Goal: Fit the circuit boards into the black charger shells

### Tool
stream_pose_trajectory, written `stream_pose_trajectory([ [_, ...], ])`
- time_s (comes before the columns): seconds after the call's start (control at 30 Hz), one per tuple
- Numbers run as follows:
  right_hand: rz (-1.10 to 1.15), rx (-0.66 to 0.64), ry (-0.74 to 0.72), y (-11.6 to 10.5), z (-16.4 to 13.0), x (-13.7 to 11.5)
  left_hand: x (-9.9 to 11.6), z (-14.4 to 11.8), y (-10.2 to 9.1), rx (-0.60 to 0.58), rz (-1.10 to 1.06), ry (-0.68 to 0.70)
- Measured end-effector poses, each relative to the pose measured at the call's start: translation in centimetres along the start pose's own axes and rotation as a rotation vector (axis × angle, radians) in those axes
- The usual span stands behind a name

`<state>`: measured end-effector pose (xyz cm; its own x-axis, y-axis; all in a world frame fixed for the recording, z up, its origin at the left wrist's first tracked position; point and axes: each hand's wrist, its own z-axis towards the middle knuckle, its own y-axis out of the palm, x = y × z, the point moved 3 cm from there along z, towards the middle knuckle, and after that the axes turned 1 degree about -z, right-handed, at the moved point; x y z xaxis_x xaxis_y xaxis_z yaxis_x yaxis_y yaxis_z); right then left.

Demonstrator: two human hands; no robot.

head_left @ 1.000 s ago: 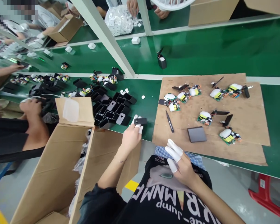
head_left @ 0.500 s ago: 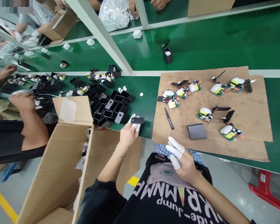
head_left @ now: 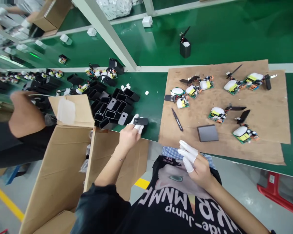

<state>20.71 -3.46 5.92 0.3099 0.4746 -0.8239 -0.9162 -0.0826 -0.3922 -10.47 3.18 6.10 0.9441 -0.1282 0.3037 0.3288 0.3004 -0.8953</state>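
My left hand [head_left: 130, 134], wearing white finger cots, is closed on a small black plastic case [head_left: 141, 121] at the front edge of the green table. Just beyond it stands a cluster of black open-ended casings [head_left: 109, 113], some with a grey end face up. My right hand [head_left: 194, 162], also in white finger cots, holds nothing; its fingers are stretched out and apart in front of my shirt. Nearest to it on the cardboard lies a dark grey casing [head_left: 208, 133]. Black tweezers [head_left: 177, 119] rest to its left, and several circuit boards [head_left: 217, 114] with black end pieces lie around.
The brown cardboard sheet [head_left: 263, 130] covers the table at right. A large open carton [head_left: 53, 162] stands at left, below the table edge. A metal post [head_left: 112, 39] rises behind the casings. White discs [head_left: 125, 87] lie near them. A co-worker's arm [head_left: 25, 112] reaches in from the left.
The whole view has shifted a little. Both my hands keep nearly the same pose, the left one still holding the black case. The co-worker's arm at left has moved.
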Motion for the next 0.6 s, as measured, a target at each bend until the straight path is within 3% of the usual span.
stream_pose_trajectory([
  [0.13,-0.002,0.005,-0.026,-0.2,0.3,0.0,-0.4,0.3,-0.1,0.107,-0.044,-0.014],
  [0.23,0.01,0.006,-0.014,-0.3,0.6,0.1,1.6,1.0,0.2,0.033,-0.091,0.034],
  [0.27,0.016,0.0,-0.02,-0.2,0.8,0.1,2.7,1.4,-0.1,0.076,-0.15,0.008],
  [0.33,0.04,-0.012,-0.029,-0.1,1.6,-0.2,5.7,2.1,-1.6,0.308,-0.383,-0.13],
  [0.4,0.064,-0.032,-0.009,0.0,2.8,-0.8,9.2,2.3,-3.0,0.567,-0.865,-0.345],
  [0.43,0.08,-0.042,0.005,0.0,3.6,-1.2,11.1,2.5,-3.0,0.515,-1.147,-0.46],
  [0.5,0.128,-0.041,0.0,-0.2,5.3,-2.4,15.1,2.7,-2.6,0.27,-1.535,-0.677],
  [0.6,0.219,0.038,-0.087,-1.0,7.3,-4.4,18.8,2.2,-2.1,0.026,-1.699,-0.807],
])
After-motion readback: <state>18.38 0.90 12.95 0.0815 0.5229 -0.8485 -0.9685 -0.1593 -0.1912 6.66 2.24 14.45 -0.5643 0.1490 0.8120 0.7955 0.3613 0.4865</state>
